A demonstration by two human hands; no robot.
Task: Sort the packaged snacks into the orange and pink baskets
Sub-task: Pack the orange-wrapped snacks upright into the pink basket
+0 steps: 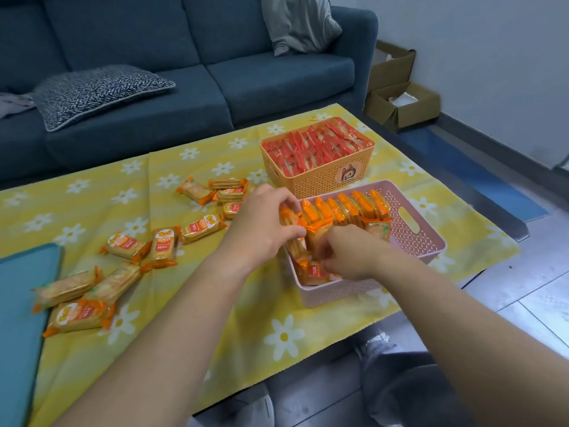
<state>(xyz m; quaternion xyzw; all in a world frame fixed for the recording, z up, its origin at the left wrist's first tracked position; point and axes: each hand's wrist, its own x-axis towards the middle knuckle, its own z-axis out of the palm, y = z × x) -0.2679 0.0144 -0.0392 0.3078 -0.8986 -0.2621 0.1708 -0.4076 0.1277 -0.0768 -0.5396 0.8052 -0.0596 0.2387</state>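
Left hand (261, 224) grips orange packets (345, 208) standing in the pink basket (428, 238); right hand (351, 252), fingers curled, pinches another there. Orange basket (323, 180) holds red packets (317, 146). Loose packets (161, 246) on the counter (215, 334) read "151".

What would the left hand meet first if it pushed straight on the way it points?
The left hand points right, into the pink basket, and grips the orange-wrapped packs standing there. Pushing on, it would likely press that row toward the far wall; depth is unclear.
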